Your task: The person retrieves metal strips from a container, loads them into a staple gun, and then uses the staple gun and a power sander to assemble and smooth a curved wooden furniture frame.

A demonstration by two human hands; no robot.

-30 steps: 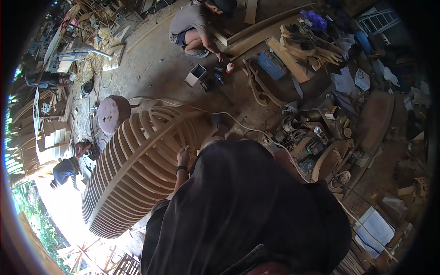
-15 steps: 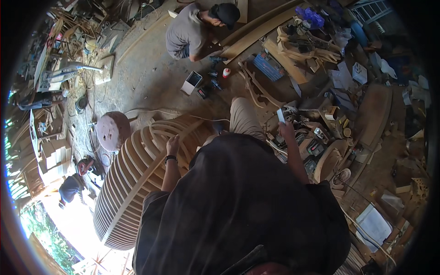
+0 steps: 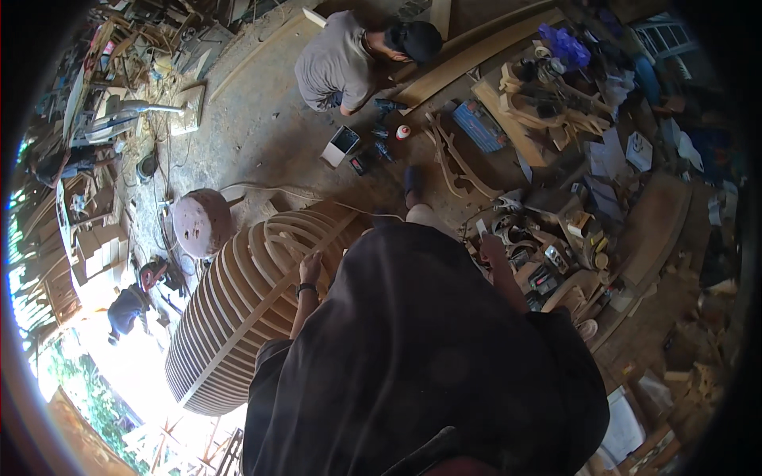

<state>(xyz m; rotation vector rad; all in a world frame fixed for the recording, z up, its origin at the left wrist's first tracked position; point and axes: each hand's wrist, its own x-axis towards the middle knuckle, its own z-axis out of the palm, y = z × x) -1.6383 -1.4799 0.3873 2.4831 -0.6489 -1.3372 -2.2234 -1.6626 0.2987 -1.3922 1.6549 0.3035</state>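
1. Ribbed wooden shell: pale tan slats in a repeating curved pattern, dark gaps between them.
2. Wristband on the left hand: black.
3. Wearer's shirt: dark brown-black, plain.
4. Round stool top: dusty pink-brown with small dark spots.
5. Crouching person's shirt: grey; cap: black.
6. Flat case on the floor: blue.
7. Small bottle: white with red cap.
8. Bag at upper right: purple-blue.
9. Floor: grey-brown, dusty.

Large ribbed wooden lattice shell, rounded, lying tilted on the floor; small flat pale piece, upright.
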